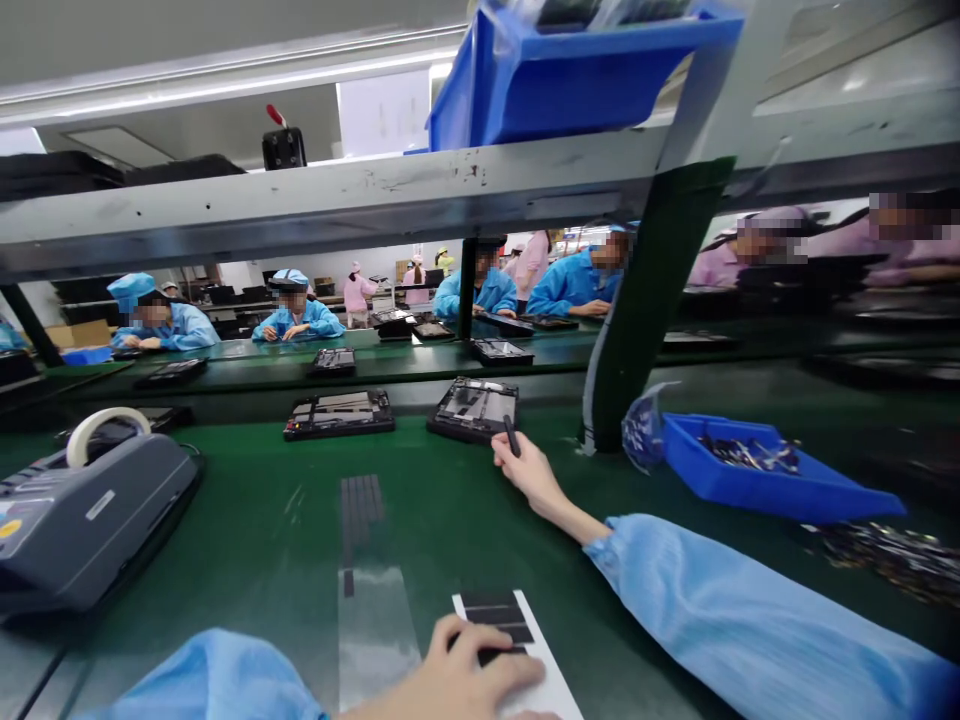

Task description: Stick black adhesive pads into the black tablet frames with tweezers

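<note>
- Black stylus [511, 436] is pinched in the right hand [529, 470], its tip on a tablet [475, 408] at the far edge of the green table [262, 540].
- Left hand [465, 675] rests loosely open on a white sheet [556, 688] at the near edge, gripping nothing.

Blue bin [780, 480] on green belt [255, 530] (sleeves [750, 620] pale blue).

Nothing readable is showing anywhere; the small pale label [100, 505] on the grey tape dispenser [112, 530] is appearing too blurred to make out any letters.
</note>
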The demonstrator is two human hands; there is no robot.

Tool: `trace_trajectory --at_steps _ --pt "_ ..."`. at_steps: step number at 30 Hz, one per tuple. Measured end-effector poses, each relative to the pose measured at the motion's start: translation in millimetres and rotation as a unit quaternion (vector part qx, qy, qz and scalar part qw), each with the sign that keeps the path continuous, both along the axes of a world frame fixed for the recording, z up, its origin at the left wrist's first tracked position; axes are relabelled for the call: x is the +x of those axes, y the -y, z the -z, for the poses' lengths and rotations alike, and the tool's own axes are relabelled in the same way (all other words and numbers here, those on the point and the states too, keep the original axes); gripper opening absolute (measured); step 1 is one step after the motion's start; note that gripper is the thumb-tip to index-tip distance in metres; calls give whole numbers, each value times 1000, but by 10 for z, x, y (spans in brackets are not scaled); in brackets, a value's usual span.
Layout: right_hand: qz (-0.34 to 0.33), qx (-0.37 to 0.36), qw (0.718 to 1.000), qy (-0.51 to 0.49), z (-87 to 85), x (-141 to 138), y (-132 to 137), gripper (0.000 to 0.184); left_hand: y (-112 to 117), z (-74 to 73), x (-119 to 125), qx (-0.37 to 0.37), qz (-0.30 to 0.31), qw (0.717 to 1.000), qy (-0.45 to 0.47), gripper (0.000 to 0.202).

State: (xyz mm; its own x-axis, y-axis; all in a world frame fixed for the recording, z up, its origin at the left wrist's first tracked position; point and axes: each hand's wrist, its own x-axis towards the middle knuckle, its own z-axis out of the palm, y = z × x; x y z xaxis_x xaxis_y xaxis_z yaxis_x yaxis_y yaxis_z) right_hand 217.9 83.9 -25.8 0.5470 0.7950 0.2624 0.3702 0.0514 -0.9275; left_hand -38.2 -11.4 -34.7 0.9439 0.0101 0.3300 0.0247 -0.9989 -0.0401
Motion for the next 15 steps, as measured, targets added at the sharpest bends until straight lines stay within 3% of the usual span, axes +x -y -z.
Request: trace_trajectory --at_steps 4,8,15 --pt "94 -83 986 110 -109 293 -69 34 17 -111 -15 -13 1 1000 -9 29" --pt "112 -141 969 168 -163 379 -280 37 18 -73 -14 -19 0 1000 -16 30" --pt "102 -95 982 131 -111 394 -485 35 4 46 -11 -44 3 999 -17 31"
